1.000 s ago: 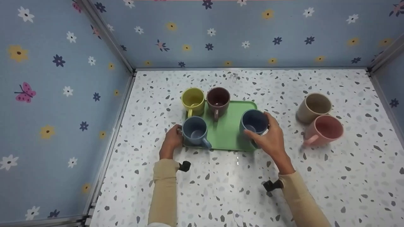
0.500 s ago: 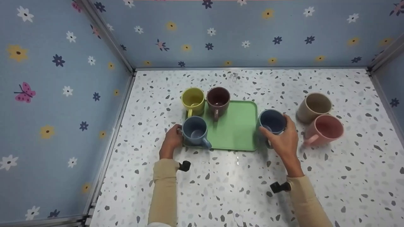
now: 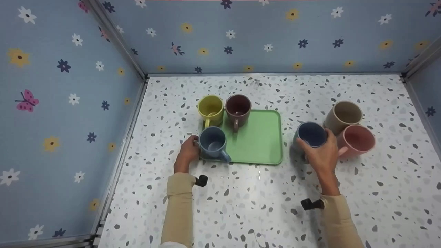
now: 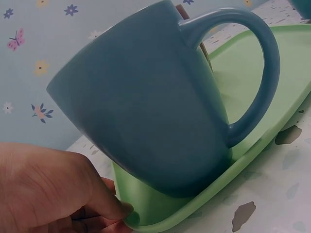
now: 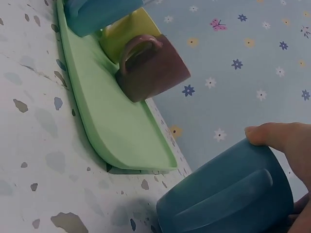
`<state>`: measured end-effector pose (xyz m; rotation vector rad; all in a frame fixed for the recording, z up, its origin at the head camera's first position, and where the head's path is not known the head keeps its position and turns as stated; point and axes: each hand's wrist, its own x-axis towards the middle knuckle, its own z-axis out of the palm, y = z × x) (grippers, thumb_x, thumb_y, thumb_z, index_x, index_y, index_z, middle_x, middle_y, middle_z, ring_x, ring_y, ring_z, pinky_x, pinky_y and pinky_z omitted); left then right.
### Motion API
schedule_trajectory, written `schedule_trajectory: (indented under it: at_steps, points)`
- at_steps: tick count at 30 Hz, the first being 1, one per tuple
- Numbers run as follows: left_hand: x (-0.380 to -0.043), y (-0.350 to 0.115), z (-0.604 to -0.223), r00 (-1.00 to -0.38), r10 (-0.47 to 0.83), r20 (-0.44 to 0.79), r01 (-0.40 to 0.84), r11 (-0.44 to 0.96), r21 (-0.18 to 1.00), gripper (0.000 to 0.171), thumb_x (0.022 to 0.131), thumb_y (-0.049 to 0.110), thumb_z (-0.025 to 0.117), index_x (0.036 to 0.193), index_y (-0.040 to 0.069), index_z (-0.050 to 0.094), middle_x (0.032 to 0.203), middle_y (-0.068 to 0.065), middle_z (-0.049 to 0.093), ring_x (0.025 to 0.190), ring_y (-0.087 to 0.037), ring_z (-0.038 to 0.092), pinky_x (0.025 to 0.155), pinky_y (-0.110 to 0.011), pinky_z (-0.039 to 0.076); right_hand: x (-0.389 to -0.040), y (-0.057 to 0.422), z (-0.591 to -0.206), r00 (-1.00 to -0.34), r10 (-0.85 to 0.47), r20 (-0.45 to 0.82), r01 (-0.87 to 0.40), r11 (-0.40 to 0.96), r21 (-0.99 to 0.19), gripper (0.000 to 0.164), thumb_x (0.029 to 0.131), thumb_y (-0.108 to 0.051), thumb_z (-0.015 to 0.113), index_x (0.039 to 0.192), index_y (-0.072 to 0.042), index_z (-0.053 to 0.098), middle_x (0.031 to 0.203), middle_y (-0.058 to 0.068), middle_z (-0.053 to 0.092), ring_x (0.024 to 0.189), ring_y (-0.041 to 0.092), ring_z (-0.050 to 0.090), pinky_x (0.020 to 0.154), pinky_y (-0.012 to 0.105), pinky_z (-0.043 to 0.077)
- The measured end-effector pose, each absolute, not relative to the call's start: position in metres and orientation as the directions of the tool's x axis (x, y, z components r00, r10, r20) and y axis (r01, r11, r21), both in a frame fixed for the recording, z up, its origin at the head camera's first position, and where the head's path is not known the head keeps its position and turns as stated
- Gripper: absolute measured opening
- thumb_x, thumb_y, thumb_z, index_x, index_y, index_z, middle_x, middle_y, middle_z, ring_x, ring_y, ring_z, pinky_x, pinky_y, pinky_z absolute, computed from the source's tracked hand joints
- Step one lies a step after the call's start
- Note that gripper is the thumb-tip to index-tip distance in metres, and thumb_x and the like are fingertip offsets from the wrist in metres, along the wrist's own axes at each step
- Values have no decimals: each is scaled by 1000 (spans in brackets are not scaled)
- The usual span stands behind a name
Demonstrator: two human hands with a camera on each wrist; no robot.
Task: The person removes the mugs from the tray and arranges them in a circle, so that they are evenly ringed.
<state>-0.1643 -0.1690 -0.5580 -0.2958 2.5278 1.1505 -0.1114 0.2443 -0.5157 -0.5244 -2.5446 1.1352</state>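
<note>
Head | left fingers (image 4: 104, 196) pinch tray (image 3: 263, 141) | right fingers (image 3: 331, 136) grip plain mug (image 3: 311, 133)

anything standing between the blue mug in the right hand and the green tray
Nothing visible: only speckled tabletop lies between the blue mug in the right hand and the green tray. The tan mug and pink mug stand farther right, out of that gap.

Two blue mugs (image 3: 213, 142) (image 3: 311, 135), one yellow mug (image 3: 211, 111), one maroon mug (image 3: 238, 110), one beige mug (image 3: 341, 117), one pink mug (image 3: 357, 142), six altogether; one green tray (image 3: 262, 141).
</note>
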Motion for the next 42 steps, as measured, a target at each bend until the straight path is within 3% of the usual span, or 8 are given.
schedule_trajectory:
  at_steps: [3,6,10,12,26,33,42]
  points:
    - [-164,-169,-557,-923,-41,-382,-314,653,689,39,90,2,41,128,4,51,118,-18,59,108,-30,55,95,-43,43,-110,248,-517,-884,451,122,209,617,-759,98,65,-48,83,140,-2,41,137,20,51,129,34,46,116,46,-9]
    - [-165,-169,-556,-924,-44,-379,-315,651,691,40,89,2,42,127,4,52,116,-18,60,106,-29,55,94,-43,43,-109,251,-517,-881,463,100,232,606,-761,99,65,-47,84,140,0,39,137,22,49,128,35,45,117,48,7]
    - [-165,-170,-557,-923,-43,-383,-317,652,689,39,90,3,41,127,4,51,114,-18,60,104,-29,55,91,-42,44,-107,252,-516,-875,479,65,267,590,-762,101,64,-46,84,141,-1,37,138,21,47,125,36,43,107,52,27]
    - [-165,-169,-558,-923,-43,-382,-315,654,688,38,91,3,40,127,4,51,114,-18,60,103,-28,55,90,-42,44,-107,252,-516,-875,481,60,276,596,-754,102,64,-47,84,142,-1,36,138,22,46,124,36,42,104,52,30]
    - [-165,-170,-558,-926,-45,-374,-309,657,687,36,94,3,38,127,3,52,114,-19,59,106,-30,54,94,-44,42,-101,249,-521,-856,489,165,263,688,-676,97,68,-47,81,139,3,37,132,26,46,121,38,44,102,53,34]
    - [-165,-169,-559,-933,-50,-356,-300,654,694,36,91,2,40,125,3,54,106,-17,60,100,-29,54,89,-42,43,-101,250,-522,-843,477,249,235,743,-627,93,67,-46,81,131,9,43,124,29,50,120,42,41,105,50,27]
    - [-166,-170,-558,-919,-45,-392,-324,652,685,38,91,3,41,128,5,52,114,-18,60,104,-29,55,91,-42,44,-95,258,-521,-829,497,257,274,761,-587,94,69,-51,79,139,0,42,138,23,46,129,40,36,111,53,19]
